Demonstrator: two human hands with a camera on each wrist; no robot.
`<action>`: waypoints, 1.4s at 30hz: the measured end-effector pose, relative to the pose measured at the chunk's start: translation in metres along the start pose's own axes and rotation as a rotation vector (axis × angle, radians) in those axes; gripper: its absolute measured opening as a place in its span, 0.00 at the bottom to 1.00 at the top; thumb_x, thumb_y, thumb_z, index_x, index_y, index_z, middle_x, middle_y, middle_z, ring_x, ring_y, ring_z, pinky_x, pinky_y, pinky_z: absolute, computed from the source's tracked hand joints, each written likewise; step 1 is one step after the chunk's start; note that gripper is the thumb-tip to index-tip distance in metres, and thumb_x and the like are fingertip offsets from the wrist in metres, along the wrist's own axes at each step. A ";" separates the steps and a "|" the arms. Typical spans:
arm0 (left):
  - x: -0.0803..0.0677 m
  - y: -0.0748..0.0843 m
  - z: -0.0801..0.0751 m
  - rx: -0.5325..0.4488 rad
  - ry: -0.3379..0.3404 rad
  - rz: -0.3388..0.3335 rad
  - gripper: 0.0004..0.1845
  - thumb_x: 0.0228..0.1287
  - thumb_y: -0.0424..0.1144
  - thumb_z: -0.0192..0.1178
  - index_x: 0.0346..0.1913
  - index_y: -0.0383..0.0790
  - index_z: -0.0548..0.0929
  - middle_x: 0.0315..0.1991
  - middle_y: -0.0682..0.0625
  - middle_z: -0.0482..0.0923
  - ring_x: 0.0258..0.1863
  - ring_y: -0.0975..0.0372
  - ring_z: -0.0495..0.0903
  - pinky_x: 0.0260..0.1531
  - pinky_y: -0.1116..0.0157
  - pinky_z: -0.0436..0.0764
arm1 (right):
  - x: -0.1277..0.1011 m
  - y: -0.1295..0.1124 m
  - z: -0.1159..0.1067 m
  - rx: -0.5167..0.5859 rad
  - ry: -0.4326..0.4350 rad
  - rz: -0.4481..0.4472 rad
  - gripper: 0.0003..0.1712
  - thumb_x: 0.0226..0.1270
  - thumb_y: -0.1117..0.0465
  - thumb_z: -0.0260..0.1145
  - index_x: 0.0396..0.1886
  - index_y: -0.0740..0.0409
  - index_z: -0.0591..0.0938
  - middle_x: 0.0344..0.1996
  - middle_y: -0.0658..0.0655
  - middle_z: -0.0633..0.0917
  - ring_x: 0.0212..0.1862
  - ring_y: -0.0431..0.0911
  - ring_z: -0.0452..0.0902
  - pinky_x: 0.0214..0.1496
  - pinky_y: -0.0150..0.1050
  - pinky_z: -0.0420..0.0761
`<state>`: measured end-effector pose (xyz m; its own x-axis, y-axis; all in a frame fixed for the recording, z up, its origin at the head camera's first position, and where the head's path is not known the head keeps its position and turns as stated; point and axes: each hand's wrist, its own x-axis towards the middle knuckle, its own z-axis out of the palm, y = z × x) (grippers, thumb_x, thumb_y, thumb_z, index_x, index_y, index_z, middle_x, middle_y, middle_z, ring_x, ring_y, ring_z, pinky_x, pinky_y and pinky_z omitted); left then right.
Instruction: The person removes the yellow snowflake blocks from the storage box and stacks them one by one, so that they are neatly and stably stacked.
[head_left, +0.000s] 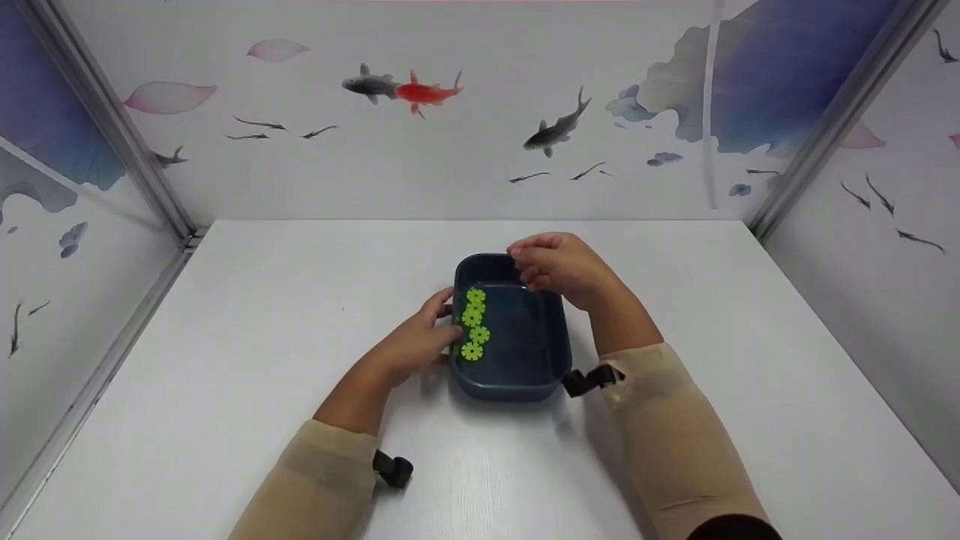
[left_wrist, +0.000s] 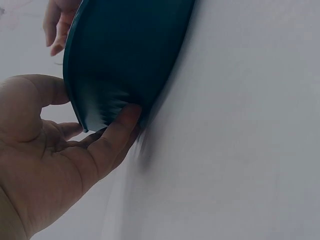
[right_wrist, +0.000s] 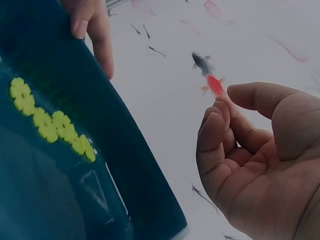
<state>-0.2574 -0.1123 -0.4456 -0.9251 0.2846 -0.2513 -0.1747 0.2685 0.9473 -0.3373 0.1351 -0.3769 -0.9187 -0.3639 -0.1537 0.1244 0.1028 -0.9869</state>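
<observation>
A dark blue rectangular dish [head_left: 517, 394] with rounded corners stands on the white table. My left hand [head_left: 412, 346] grips its left wall, thumb over the rim; in the left wrist view fingers [left_wrist: 125, 117] press the dish's outside. Several yellow-green notched, flower-shaped discs [head_left: 472, 351] form a row inside, along the left wall; the right wrist view shows the discs [right_wrist: 46, 125] close together. Above the dish's far right corner is my right hand [head_left: 559, 266]. In the right wrist view, the right hand [right_wrist: 250, 150] has curled fingers and thumb tip near the index fingertip, with nothing visible between them.
The white table [head_left: 262, 300] spreads around the dish. White panels with painted fish [head_left: 559, 131] and petals enclose the back and sides, joined by metal corner posts [head_left: 112, 112]. A black strap end [head_left: 592, 379] juts from the right sleeve beside the dish's near right corner.
</observation>
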 end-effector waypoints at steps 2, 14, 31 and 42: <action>0.000 0.001 0.000 -0.004 0.001 -0.003 0.38 0.70 0.42 0.53 0.78 0.63 0.49 0.77 0.49 0.53 0.68 0.52 0.71 0.57 0.51 0.82 | 0.008 -0.004 0.005 -0.014 -0.017 0.008 0.18 0.63 0.54 0.71 0.47 0.59 0.84 0.33 0.53 0.81 0.31 0.42 0.76 0.33 0.34 0.83; 0.000 0.002 0.001 -0.009 -0.027 -0.001 0.38 0.70 0.42 0.53 0.78 0.63 0.48 0.77 0.48 0.53 0.66 0.51 0.73 0.56 0.51 0.82 | 0.059 0.016 0.018 -0.132 -0.076 0.078 0.16 0.64 0.57 0.70 0.50 0.58 0.85 0.39 0.55 0.86 0.38 0.46 0.83 0.42 0.38 0.86; -0.005 0.004 -0.003 0.018 -0.033 0.011 0.38 0.71 0.43 0.52 0.78 0.64 0.47 0.78 0.49 0.53 0.68 0.53 0.72 0.58 0.52 0.82 | 0.070 0.044 0.024 -0.571 -0.020 0.010 0.17 0.56 0.62 0.74 0.48 0.48 0.88 0.46 0.49 0.88 0.48 0.45 0.84 0.54 0.42 0.85; -0.004 0.000 -0.004 0.018 -0.037 0.016 0.38 0.71 0.45 0.52 0.78 0.65 0.48 0.77 0.51 0.54 0.68 0.54 0.72 0.57 0.53 0.82 | 0.071 0.046 0.025 -0.770 -0.095 0.064 0.22 0.55 0.61 0.74 0.51 0.42 0.87 0.49 0.47 0.87 0.52 0.44 0.82 0.59 0.45 0.81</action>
<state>-0.2552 -0.1166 -0.4435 -0.9144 0.3230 -0.2441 -0.1541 0.2798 0.9476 -0.3876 0.0903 -0.4343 -0.8780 -0.4096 -0.2475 -0.1509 0.7277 -0.6691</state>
